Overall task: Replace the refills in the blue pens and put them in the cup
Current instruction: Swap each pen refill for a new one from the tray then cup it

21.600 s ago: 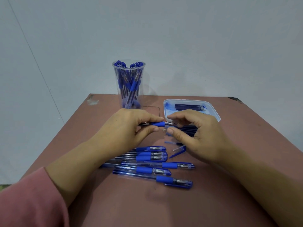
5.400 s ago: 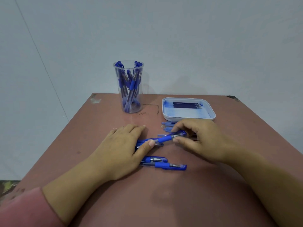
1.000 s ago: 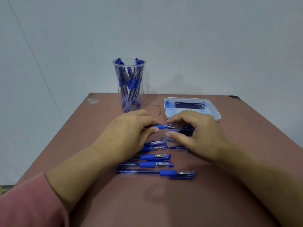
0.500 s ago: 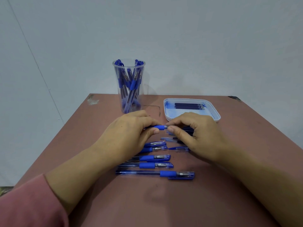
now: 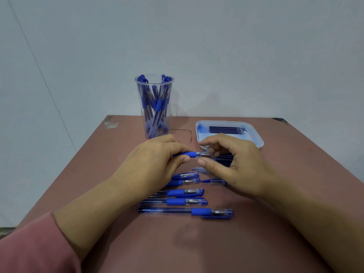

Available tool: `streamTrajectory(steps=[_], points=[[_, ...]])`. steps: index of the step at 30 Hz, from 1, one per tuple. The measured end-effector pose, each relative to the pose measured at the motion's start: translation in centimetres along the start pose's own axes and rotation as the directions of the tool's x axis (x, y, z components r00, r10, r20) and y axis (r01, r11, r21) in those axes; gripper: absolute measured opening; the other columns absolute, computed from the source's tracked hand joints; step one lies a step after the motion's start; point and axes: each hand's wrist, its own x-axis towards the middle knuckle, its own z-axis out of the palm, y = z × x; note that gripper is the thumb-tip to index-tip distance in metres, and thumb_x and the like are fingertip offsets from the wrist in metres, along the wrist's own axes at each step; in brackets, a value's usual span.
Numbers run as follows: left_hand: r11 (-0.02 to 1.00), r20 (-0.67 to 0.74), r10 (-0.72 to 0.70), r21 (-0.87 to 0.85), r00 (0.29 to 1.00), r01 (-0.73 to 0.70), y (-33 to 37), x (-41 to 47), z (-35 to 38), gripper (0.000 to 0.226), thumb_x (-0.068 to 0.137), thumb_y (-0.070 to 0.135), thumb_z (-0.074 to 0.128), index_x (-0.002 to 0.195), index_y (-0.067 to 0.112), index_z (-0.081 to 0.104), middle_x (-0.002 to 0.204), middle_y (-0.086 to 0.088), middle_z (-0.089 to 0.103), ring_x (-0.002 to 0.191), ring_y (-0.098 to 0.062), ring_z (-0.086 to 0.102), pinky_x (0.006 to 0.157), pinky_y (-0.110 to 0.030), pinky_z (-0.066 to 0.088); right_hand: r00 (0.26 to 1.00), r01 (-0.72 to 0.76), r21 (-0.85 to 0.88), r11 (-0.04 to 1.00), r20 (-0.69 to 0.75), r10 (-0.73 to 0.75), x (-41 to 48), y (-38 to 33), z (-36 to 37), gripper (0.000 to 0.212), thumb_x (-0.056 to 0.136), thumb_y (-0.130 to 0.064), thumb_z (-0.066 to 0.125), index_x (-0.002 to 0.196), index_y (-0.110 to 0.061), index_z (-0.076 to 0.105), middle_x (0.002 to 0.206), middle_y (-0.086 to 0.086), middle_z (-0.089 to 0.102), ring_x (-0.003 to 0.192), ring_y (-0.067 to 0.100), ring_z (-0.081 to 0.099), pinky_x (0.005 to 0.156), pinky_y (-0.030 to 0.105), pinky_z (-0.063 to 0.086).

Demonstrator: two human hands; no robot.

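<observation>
My left hand (image 5: pixel 153 164) grips a blue pen (image 5: pixel 192 154) by its rubber grip and holds it level above the table. The pen's metal tip points right. My right hand (image 5: pixel 234 166) curls round that tip, thumb just under it and fingers behind it. Several capped blue pens (image 5: pixel 185 201) lie in a row on the table below my hands. A clear cup (image 5: pixel 171 83) at the back holds several blue pens. Dark refills (image 5: pixel 224 129) lie in a white tray (image 5: pixel 258 138).
A loose clear pen cap (image 5: pixel 216 182) lies beside my right hand. More dark refills (image 5: pixel 223 160) lie on the brown table (image 5: pixel 197 243), partly hidden by my right hand. A plain wall stands behind the table.
My right fingers covered the pen's tip half a second ago; they have drawn slightly right and the metal tip now shows. My left hand and the pens on the table have stayed put.
</observation>
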Motion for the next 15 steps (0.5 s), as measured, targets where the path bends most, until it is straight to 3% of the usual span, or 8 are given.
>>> streamTrajectory(steps=[4,8,10,15], points=[[1.0,-0.009,0.003,-0.008,1.0,-0.003,0.07,-0.02,0.0,0.049,0.089,0.056,0.034,0.11,0.03,0.071,0.085,0.019,0.051,0.073,-0.001,0.046,0.066,-0.02,0.041,1.0,0.01,-0.025,1.0,0.006,-0.01,0.17,0.07,0.13,0.018,0.089,-0.037,0.062,0.103,-0.029,0.07,0.09,-0.016,0.069,0.088,0.003,0.064,0.076,0.018,0.05],[1.0,-0.012,-0.003,-0.027,1.0,0.002,0.05,-0.03,-0.02,0.051,0.088,0.057,0.033,0.11,0.03,0.071,0.084,0.018,0.052,0.072,-0.002,0.048,0.065,-0.02,0.039,1.0,0.004,0.004,1.0,-0.001,-0.004,0.01,0.0,0.03,0.03,0.083,-0.043,0.068,0.112,-0.041,0.061,0.089,-0.016,0.064,0.089,0.007,0.062,0.078,0.017,0.05],[0.999,-0.016,-0.003,-0.032,1.0,0.003,0.08,-0.02,-0.02,0.05,0.088,0.057,0.034,0.11,0.03,0.071,0.083,0.018,0.052,0.07,-0.001,0.048,0.064,-0.018,0.038,1.0,-0.017,0.025,1.0,0.009,0.017,-0.02,-0.22,0.01,0.032,0.085,-0.049,0.063,0.115,-0.038,0.062,0.092,-0.015,0.066,0.091,0.006,0.063,0.079,0.017,0.049],[0.999,-0.006,-0.014,-0.035,1.0,0.013,0.0,-0.05,0.01,0.044,0.09,0.053,0.039,0.111,0.031,0.071,0.08,0.022,0.047,0.07,0.003,0.048,0.065,-0.019,0.038,1.0,0.001,0.012,1.0,-0.005,-0.001,0.12,-0.11,0.16,0.015,0.089,-0.023,0.065,0.103,-0.025,0.071,0.089,-0.011,0.072,0.085,0.001,0.066,0.075,0.015,0.051]])
